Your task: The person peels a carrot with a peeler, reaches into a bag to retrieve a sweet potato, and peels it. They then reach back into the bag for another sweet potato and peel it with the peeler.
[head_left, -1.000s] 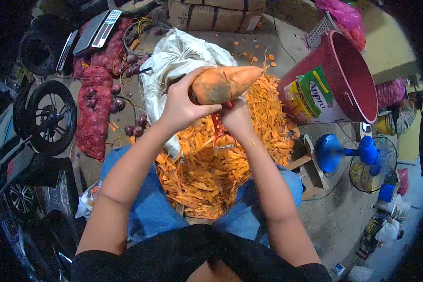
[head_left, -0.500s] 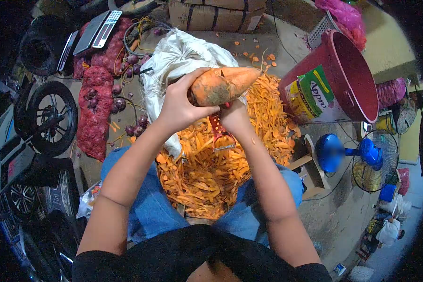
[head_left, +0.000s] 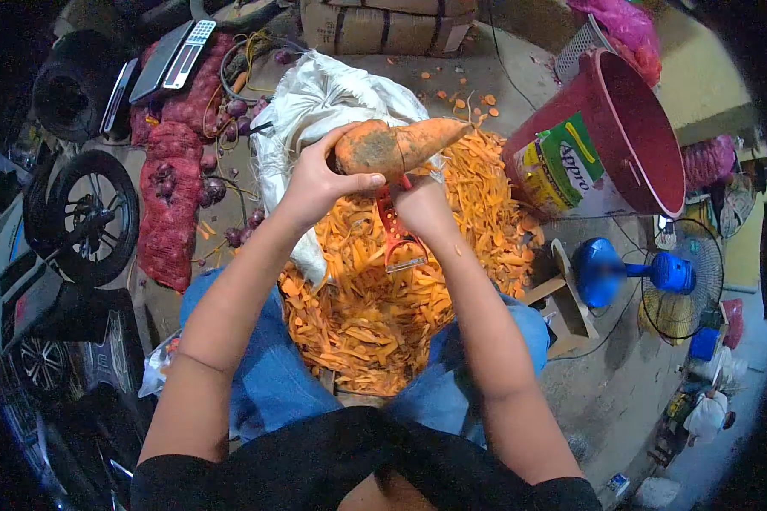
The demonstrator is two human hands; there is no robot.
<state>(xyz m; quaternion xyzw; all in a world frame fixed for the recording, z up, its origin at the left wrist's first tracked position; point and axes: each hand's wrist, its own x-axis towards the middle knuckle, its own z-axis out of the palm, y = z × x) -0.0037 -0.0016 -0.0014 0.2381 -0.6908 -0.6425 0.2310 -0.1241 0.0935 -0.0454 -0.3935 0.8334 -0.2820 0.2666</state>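
A large orange carrot [head_left: 430, 140], its thick end smeared with grey-brown dirt and a dark line crossing its middle, lies sideways in the air above a heap of orange shavings and slices [head_left: 375, 315] on a concrete floor [head_left: 605, 400]. It tapers to a tip trailing a thin root. The left hand [head_left: 322, 180] reaches forward with its grip clasped around the thick end, thumb along the near side. The right hand [head_left: 422, 206], its forearm angled inward, curls below the carrot, its grip pinching a red peeler [head_left: 395, 232] whose metal head points back toward the wearer; whether peeler and carrot touch cannot be told. Toward the floor's right edge, a tilted maroon bucket [head_left: 539, 119] bears a green and yellow label [head_left: 568, 162] reading "Appro," its smaller print illegible. A white sack [head_left: 337, 98] slumps against the heap's far left corner, and a strapped cardboard box [head_left: 400, 30] with unreadable print stands at the floor's far edge.
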